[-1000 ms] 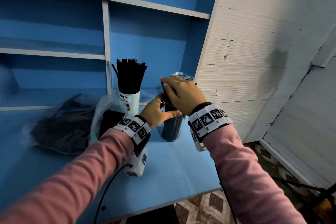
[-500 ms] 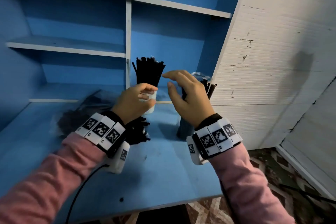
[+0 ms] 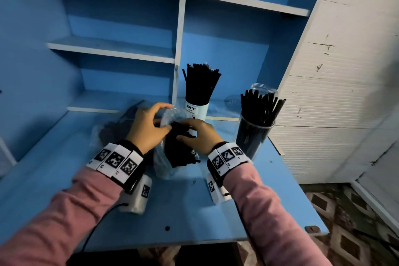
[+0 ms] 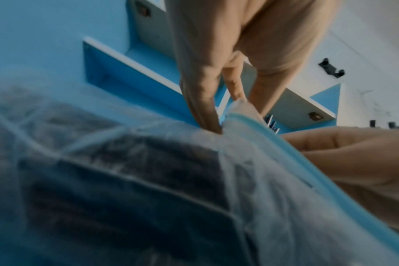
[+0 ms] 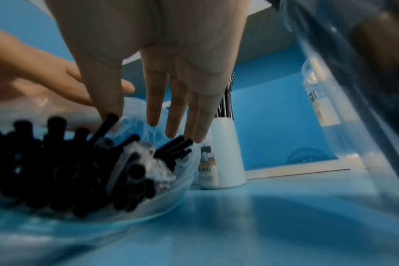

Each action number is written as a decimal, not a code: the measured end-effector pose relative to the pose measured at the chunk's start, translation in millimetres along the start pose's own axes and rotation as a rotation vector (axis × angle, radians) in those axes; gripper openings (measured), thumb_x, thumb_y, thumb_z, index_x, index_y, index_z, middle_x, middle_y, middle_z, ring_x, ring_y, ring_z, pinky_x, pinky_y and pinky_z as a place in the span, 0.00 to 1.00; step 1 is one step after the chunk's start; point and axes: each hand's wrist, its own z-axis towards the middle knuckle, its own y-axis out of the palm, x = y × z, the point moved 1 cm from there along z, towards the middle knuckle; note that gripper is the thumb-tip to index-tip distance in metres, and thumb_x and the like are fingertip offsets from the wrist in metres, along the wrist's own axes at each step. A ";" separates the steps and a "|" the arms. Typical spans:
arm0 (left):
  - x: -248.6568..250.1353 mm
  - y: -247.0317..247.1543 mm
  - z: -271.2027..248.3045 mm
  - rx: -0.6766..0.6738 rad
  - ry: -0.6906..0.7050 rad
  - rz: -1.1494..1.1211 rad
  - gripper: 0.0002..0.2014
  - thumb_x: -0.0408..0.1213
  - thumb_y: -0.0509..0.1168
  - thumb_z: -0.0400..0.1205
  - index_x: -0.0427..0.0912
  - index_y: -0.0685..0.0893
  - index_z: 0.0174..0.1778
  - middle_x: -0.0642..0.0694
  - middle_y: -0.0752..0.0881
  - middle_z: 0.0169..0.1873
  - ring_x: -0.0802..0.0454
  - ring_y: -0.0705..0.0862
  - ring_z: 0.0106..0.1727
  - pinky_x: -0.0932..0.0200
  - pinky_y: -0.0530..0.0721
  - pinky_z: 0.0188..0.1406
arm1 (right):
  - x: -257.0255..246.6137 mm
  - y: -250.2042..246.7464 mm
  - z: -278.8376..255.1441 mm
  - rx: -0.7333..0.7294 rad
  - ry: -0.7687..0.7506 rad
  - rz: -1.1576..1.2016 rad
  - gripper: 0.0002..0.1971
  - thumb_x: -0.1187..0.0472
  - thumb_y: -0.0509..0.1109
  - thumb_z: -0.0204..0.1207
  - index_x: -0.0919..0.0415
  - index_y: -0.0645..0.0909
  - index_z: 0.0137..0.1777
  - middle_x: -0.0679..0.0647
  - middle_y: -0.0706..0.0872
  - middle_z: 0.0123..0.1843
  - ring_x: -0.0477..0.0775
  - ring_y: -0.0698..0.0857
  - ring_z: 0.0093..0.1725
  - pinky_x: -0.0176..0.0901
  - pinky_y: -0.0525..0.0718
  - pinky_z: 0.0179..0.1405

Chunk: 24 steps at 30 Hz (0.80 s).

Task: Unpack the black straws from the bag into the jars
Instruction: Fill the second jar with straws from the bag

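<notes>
A clear plastic bag (image 3: 162, 164) of black straws (image 3: 179, 153) lies on the blue desk, its mouth towards me. My left hand (image 3: 167, 117) pinches the bag's blue-edged rim (image 4: 244, 118) and holds it up. My right hand (image 3: 187, 130) reaches over the straw ends (image 5: 130, 172) with fingers (image 5: 176, 115) straight, thumb touching one straw; it grips nothing. A white jar (image 3: 197, 110) packed with straws stands behind the hands. A clear jar (image 3: 252, 134) part-filled with straws stands to the right.
A second bag (image 3: 112, 129) with dark contents lies left of my hands. Another clear jar (image 3: 264, 90) stands behind the filled one. Blue shelves (image 3: 112, 47) rise at the back, a white panelled wall (image 3: 336, 103) closes the right side, and the desk's front edge (image 3: 194, 242) is near.
Both hands left the clear jar on the right and came left and down to the bag. The left hand took hold of the bag's rim; the right hand opened over the straws.
</notes>
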 end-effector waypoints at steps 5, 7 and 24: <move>-8.4 -0.8 -2.7 -0.011 -0.080 -0.079 0.20 0.21 0.67 0.77 0.56 0.84 0.50 0.54 0.87 0.53 0.57 0.86 0.55 0.67 0.82 0.57 | -7.4 9.8 6.3 -0.068 -0.090 -0.073 0.26 0.59 0.75 0.73 0.57 0.77 0.72 0.56 0.81 0.70 0.56 0.77 0.69 0.43 0.72 0.71; -11.1 -1.9 -2.8 -0.021 -0.119 -0.091 0.18 0.24 0.68 0.79 0.53 0.86 0.55 0.52 0.88 0.56 0.57 0.86 0.58 0.57 0.82 0.63 | -8.9 13.0 6.8 -0.049 -0.112 -0.103 0.24 0.60 0.74 0.74 0.56 0.78 0.71 0.56 0.82 0.69 0.57 0.78 0.69 0.42 0.71 0.70; 4.7 -12.0 -1.2 0.050 -0.081 -0.098 0.20 0.26 0.67 0.80 0.46 0.83 0.67 0.55 0.83 0.63 0.67 0.80 0.60 0.83 0.74 0.52 | -7.3 16.2 9.7 0.260 -0.293 0.021 0.14 0.68 0.73 0.74 0.63 0.87 0.59 0.58 0.89 0.57 0.56 0.85 0.59 0.28 0.70 0.63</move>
